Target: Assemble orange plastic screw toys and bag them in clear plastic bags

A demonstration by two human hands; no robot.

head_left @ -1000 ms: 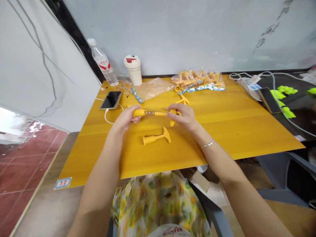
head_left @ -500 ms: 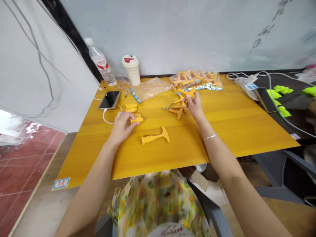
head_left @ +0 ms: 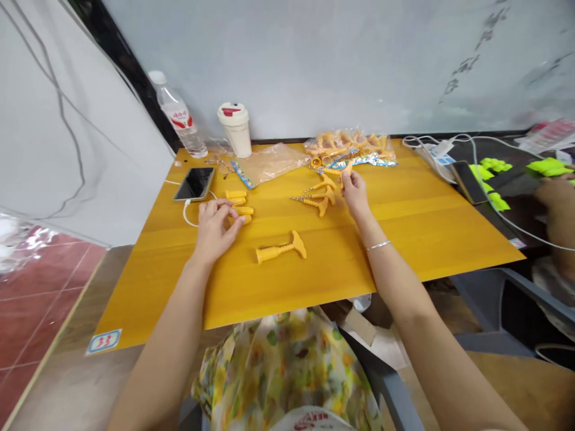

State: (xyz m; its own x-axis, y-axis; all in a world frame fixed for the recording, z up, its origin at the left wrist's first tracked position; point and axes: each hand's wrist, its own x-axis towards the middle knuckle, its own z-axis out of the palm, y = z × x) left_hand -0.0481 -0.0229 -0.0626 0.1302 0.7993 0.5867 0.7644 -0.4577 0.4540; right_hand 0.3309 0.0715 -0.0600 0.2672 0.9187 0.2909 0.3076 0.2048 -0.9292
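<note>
My left hand [head_left: 212, 226] rests on the wooden table [head_left: 404, 227] with its fingers curled beside small yellow caps [head_left: 240, 202]. My right hand [head_left: 353, 190] reaches further back and pinches a yellow plastic piece [head_left: 346, 167] near the bag of yellow parts [head_left: 348, 143]. Two yellow corkscrew pieces with metal spirals [head_left: 315, 197] lie just left of that hand. An assembled yellow T-handled corkscrew [head_left: 281, 249] lies on the table between my arms.
A phone on a white cable [head_left: 194, 183], a water bottle [head_left: 177, 120] and a white cup [head_left: 235, 129] stand at the back left. An empty clear bag [head_left: 272, 161] lies beside them. At the right are cables, green parts [head_left: 492, 179] and another person's hand [head_left: 557, 206].
A second ago both hands held one corkscrew together. They have separated: the left set the cap down at the left, the right laid the spiral piece down and took up another yellow piece.
</note>
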